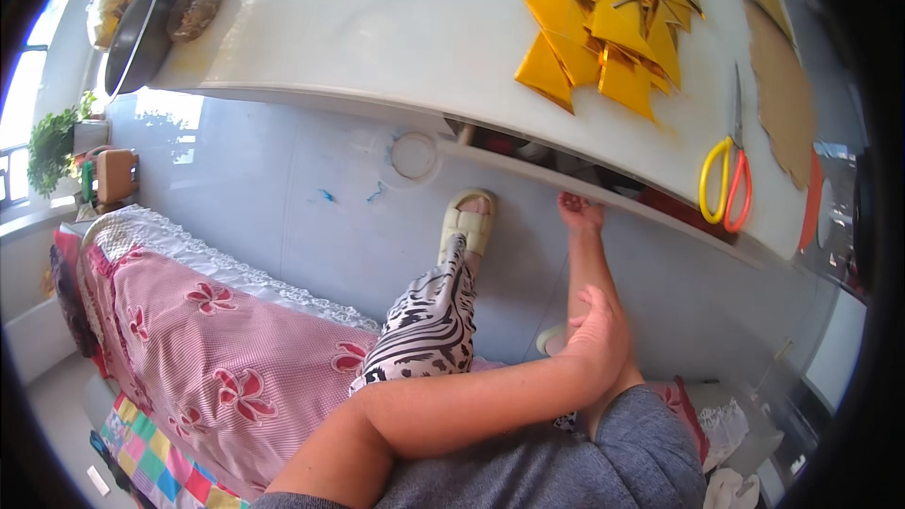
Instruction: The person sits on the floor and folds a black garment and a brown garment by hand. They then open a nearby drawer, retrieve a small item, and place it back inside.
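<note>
My right hand (581,212) is at the front board of a partly open drawer (537,168), its fingers curled against the board. Whether it grips the board is unclear. Bent across my body, my left arm brings my left hand (601,329) to my right forearm; its fingers are apart and nothing shows in it. Above the drawer, a pile of folded gold foil paper pieces (608,28) lies on the white tabletop (368,28). Scissors (732,155) with one yellow and one red handle lie at the table's front edge, blades pointing away. Dark and red items inside the drawer are mostly hidden.
A torn piece of cardboard (781,92) lies right of the scissors. A dark metal bowl (141,35) tilts on its side at the table's left end. Pink flowered fabric (269,346) covers the seat behind me. My slippered foot (470,223) stands on the tiled floor (318,155).
</note>
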The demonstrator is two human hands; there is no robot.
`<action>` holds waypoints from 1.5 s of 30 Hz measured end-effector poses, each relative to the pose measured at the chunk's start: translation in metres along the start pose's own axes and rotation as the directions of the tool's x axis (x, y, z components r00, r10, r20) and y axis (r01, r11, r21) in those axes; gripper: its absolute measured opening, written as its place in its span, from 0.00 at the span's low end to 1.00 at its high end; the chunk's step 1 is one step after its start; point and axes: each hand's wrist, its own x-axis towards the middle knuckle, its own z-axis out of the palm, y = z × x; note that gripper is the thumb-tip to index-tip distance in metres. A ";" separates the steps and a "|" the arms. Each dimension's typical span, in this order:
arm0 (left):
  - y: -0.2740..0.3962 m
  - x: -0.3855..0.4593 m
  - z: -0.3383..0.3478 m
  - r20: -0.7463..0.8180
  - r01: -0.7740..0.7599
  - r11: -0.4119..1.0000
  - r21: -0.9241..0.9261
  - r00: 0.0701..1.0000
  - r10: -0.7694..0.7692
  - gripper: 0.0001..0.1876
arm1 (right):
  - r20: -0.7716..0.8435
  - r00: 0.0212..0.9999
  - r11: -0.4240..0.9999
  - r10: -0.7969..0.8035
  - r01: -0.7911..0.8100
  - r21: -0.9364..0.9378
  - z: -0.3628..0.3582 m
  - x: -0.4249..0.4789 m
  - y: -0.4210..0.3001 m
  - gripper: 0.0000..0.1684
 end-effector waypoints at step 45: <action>-0.010 -0.003 -0.025 -0.927 -0.506 0.825 -0.252 -0.117 -0.356 0.21 | 0.589 0.808 -0.839 0.004 0.323 -0.437 0.125 -0.179 0.018 0.47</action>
